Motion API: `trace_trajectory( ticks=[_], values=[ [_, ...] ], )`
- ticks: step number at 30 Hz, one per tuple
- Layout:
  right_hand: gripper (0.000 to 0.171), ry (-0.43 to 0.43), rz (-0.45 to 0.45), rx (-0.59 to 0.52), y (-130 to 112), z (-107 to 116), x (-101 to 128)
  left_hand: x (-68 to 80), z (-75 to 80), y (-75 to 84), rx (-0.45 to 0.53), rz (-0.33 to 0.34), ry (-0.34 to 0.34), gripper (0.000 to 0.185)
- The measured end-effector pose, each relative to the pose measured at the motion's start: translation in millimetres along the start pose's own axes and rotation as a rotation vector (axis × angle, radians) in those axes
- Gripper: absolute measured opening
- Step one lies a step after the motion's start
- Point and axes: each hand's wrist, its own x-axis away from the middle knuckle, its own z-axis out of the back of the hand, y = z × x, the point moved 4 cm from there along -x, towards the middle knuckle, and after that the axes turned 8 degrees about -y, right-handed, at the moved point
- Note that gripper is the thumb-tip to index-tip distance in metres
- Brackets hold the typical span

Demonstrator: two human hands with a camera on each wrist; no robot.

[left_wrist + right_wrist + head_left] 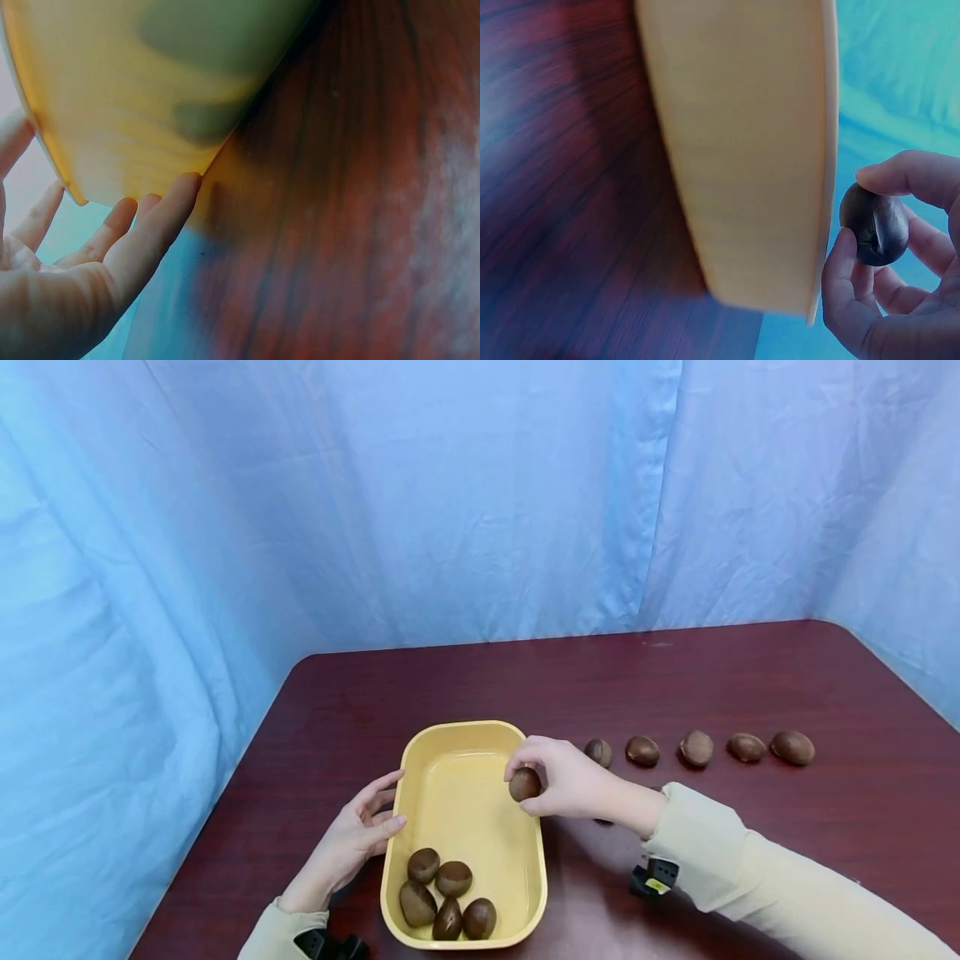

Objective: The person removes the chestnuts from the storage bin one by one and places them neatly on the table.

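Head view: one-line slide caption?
Right hand pinches a brown nut over the yellow tray; left hand touches its side; five nuts inside.

Both arms are in pale cream long sleeves (757, 881), kinda soft-looking fabric. Each wrist has a small black camera unit (654, 877) strapped underneath; the right one shows a yellow label.

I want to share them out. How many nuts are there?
11: five in the tray near its front end, one held in the right hand, five in a row on the table. More may hide behind that hand.
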Motion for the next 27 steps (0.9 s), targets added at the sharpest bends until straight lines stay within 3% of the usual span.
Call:
trace_trajectory(
  ticks=[9, 15, 27],
  values=[
    [0.026, 0.035, 0.004, 0.049, 26.5, 9.8, 31.5, -0.9, 0.1, 0.7, 0.003, -0.003, -0.004, 0.068],
    [0.024, 0.044, -0.064, 0.026, 45.2, 24.5, 61.1, -1.4, -2.1, 0.5, 0.009, 0.008, -0.01, 0.069],
    [0.028, 0.127, -0.254, 0.091, 92.4, 67.9, 127.6, -1.8, -3.3, -1.1, 0.005, 0.006, -0.02, 0.069]
  ],
)
